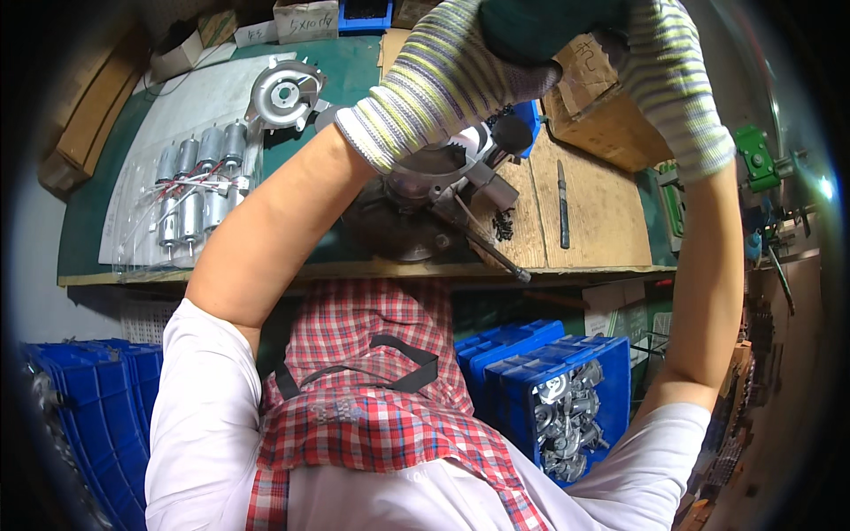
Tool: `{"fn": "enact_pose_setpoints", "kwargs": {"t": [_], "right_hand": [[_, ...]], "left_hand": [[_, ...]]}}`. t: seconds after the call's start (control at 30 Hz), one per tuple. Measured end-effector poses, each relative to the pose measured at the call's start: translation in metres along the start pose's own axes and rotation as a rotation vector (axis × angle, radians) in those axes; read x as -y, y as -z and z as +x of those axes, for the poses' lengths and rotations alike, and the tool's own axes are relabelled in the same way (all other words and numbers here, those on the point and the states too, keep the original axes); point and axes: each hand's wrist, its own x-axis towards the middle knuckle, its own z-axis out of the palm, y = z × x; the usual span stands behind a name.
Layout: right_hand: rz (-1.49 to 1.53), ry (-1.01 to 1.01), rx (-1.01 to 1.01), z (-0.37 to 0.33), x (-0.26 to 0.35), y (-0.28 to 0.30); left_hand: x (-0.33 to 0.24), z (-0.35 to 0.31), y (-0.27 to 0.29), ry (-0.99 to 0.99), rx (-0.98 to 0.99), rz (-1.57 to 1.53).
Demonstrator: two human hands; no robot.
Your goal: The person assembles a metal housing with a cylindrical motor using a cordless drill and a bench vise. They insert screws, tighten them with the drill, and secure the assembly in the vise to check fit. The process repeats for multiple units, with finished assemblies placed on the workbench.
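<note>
Both my hands, in striped knit gloves, are raised close to the camera at the top edge. Between them is a dark green rounded object [553, 26], cut off by the frame, its kind unclear. My left hand [460, 66] is closed against its left side, and my right hand [664, 84] curls at its right side, its fingers partly out of view. Below my left wrist, a metal machine assembly [425, 181] with a round housing and a jutting rod stands on a dark round base [398, 232], partly hidden by my arm.
Several small motors [210, 146] with wires lie on a pale sheet at left, near a round metal housing [285, 93]. A knife [563, 203] rests on cardboard [602, 230], beside a carton [602, 124]. Blue crates [611, 354] [88, 398] stand below the bench, one containing metal parts [567, 420].
</note>
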Motion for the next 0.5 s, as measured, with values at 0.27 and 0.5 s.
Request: {"fn": "enact_pose_setpoints", "kwargs": {"t": [0.27,0.5], "right_hand": [[0.003,0.059,-0.075,0.002,-0.004,-0.014],[-0.100,0.142,-0.116,-0.009,-0.005,-0.016]], "left_hand": [[0.035,0.011,0.011,-0.243,-0.248,0.182],[0.034,0.005,0.006,-0.238,-0.191,0.209]]}}
